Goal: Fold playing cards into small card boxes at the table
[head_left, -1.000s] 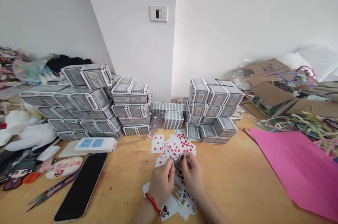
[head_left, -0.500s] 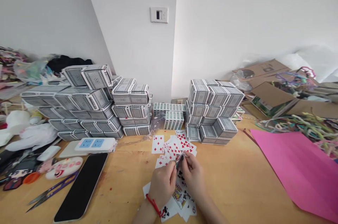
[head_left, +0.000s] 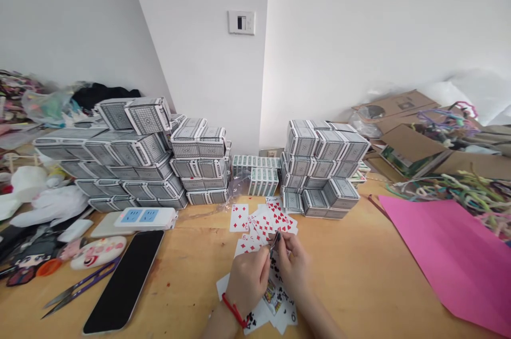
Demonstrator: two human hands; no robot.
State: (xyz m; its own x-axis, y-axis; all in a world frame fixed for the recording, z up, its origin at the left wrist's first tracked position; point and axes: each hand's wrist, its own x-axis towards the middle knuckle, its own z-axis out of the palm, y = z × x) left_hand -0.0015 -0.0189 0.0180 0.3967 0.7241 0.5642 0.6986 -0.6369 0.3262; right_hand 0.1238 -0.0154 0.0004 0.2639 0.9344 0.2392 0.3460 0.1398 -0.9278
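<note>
My left hand, with a red cord round the wrist, and my right hand meet over the wooden table near its front edge. Together they pinch a small fan of playing cards, seen almost edge on. Face-up red cards lie spread just beyond my fingers. More face-up cards, black suits and a court card, lie under my wrists.
Stacks of boxed card decks stand at the back left and back right, with green decks between. A black phone, scissors and a power strip lie left. A pink paper sheet and cardboard boxes lie right.
The held cards have turned from a face-showing fan to nearly edge on. Both hands have stayed in almost the same spot.
</note>
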